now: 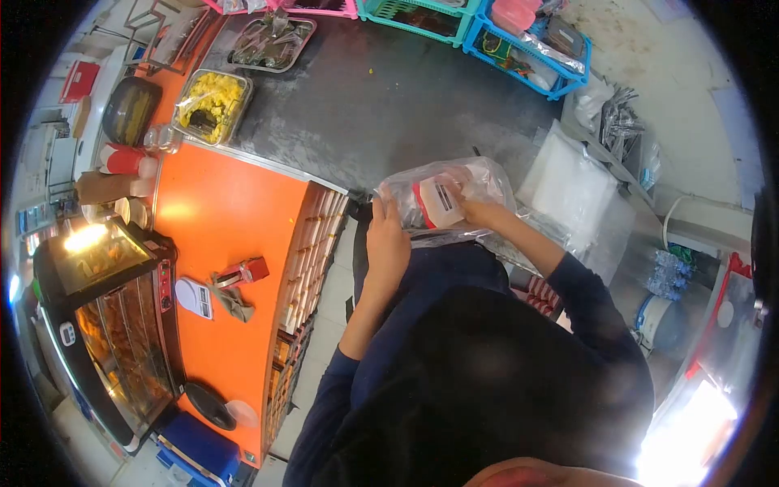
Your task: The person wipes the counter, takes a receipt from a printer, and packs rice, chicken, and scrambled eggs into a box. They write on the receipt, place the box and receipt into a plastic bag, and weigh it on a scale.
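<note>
A clear plastic bag lies at the near edge of the dark metal counter, close to my body. Within its outline is a pale packet with a red edge and a white label bearing dark print. My left hand pinches the left side of the bag, fingers pointing away from me. From the right, my right hand grips the packet's right side, its fingertips partly hidden by plastic film.
Stacked clear plastic sheets lie to the right. Blue baskets and a green basket line the far edge. A tray of yellow food sits at left. The orange counter holds a scale and a glass display warmer.
</note>
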Action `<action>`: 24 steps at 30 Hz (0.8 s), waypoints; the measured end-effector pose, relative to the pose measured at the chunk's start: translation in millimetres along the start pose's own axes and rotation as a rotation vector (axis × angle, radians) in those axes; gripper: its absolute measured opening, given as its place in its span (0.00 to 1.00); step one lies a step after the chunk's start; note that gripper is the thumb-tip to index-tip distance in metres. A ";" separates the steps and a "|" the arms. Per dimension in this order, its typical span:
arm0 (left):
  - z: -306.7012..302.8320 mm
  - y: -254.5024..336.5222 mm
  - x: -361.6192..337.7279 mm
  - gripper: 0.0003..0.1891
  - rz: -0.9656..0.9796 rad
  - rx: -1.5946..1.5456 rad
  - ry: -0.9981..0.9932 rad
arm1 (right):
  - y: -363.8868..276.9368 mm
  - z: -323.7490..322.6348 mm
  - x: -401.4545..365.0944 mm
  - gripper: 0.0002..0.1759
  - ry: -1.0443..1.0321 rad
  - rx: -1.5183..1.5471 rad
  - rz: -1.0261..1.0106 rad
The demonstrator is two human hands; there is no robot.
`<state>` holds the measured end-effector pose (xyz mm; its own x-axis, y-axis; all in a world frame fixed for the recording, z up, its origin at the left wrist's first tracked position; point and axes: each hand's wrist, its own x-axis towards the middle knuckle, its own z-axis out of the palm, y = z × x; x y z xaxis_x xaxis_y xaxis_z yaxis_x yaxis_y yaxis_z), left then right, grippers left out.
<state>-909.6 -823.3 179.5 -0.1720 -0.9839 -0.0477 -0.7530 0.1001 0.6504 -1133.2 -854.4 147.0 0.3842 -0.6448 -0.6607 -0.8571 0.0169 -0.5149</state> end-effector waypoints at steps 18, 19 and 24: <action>-73.5 16.1 41.6 0.30 0.002 -0.768 -0.341 | -7.1 -68.9 -58.5 0.07 0.269 -0.565 0.116; -85.2 35.5 47.1 0.30 0.006 -0.769 -0.343 | -27.7 -93.1 -84.2 0.04 0.077 -0.787 -0.044; -101.5 81.4 48.3 0.30 -0.235 -1.269 -0.422 | -38.2 -113.5 -134.0 0.11 0.217 -0.892 -0.466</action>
<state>-914.7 -877.7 307.0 -0.4743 -0.8157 -0.3310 0.2682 -0.4920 0.8282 -1191.0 -855.3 317.2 0.7491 -0.5680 -0.3410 -0.6160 -0.7866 -0.0431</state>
